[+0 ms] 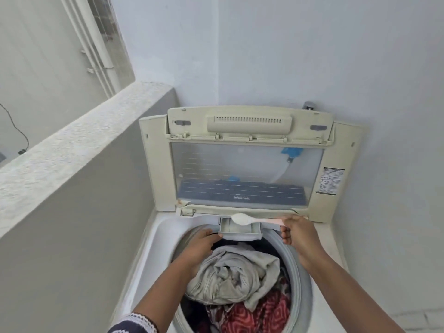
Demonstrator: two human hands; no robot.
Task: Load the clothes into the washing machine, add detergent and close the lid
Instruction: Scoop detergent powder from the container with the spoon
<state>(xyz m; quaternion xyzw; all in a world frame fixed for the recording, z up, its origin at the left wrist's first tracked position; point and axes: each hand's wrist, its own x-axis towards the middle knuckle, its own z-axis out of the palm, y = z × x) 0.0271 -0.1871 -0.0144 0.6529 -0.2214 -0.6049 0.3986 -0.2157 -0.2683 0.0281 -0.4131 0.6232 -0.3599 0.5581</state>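
The left hand [203, 239] covers the left front corner of the detergent drawer [240, 230], and its fingertips vanish underneath. The spoon [254, 219] handle disappears into the right hand [296, 230]. Lower clothes [240, 280] run off the bottom edge. The warning label [329, 180] on the lid [240, 164]: print too small to read.

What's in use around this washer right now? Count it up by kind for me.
Hands: 2, left hand at the drawer, right hand holding the scoop
Scoops of white powder: 1, scoop
Detergent drawers pulled out: 1, drawer
Raised lids: 1, lid
Total: 5
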